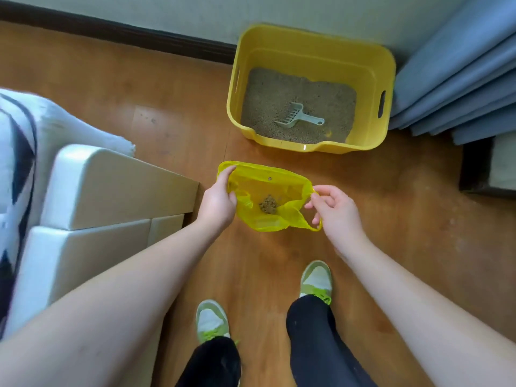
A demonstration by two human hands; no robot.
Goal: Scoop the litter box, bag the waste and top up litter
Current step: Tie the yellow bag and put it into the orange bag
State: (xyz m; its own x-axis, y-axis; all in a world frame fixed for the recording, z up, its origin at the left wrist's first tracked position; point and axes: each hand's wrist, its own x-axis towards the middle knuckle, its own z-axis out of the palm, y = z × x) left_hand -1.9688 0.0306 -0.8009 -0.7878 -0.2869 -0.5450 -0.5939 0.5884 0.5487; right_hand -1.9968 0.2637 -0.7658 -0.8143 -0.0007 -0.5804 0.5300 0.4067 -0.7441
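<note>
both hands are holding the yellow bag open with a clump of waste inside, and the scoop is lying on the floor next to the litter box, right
Not quite. The scoop is not on the floor: the head view shows it lying on the litter inside the yellow litter box. The rest holds: the left hand and right hand hold the yellow bag open, with a clump of waste inside.

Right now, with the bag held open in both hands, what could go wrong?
1. The yellow plastic bag hangs wide open between the left hand and right hand; if either grip slips, the waste clump could spill onto the wooden floor.
2. The scoop lies in the litter of the yellow litter box; topping up now could bury it.
</note>
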